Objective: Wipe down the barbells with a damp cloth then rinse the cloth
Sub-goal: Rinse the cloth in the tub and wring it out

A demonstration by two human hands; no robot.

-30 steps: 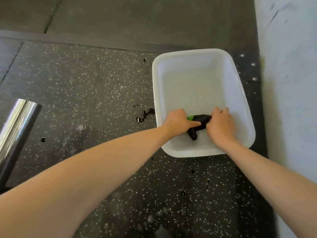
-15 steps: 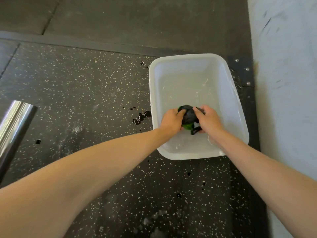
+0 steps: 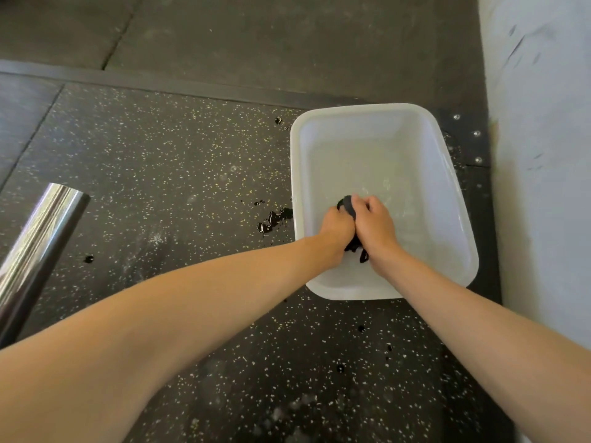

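Since the cloth (image 3: pixel 347 203) is bunched into a dark wad between both hands, we record it first: it sits over the near half of the white tub (image 3: pixel 297 174), with one lump showing above the knuckles and a loose tail hanging below the wrists. The left hand (image 3: pixel 335 223) is curled round the wad's left side and the right hand (image 3: pixel 374 223) round its right side, the two fists touching. We judge this to be the rinse-and-wring step. Handling notes: the cloth is soft and limp, light in itself but weighted with water, and likely slick when squeezed, so it will hold no shape and will drip wherever it is carried. Best hold, in our view: one fist at each end of the roll, as here, twisting in opposite senses, low over the tub so run-off falls inside. The water in the tub looks shallow; we cannot tell its depth. The tub appears to be thin plastic, light, and could slide on the speckled rubber floor (image 3: pixel 160 155), which carries a puddle (image 3: pixel 271 219) just beside the tub's left wall and scattered drops. The barbell (image 3: pixel 41 238) end, chromed, stiff and surely heavy, lies at left, well apart from the tub.
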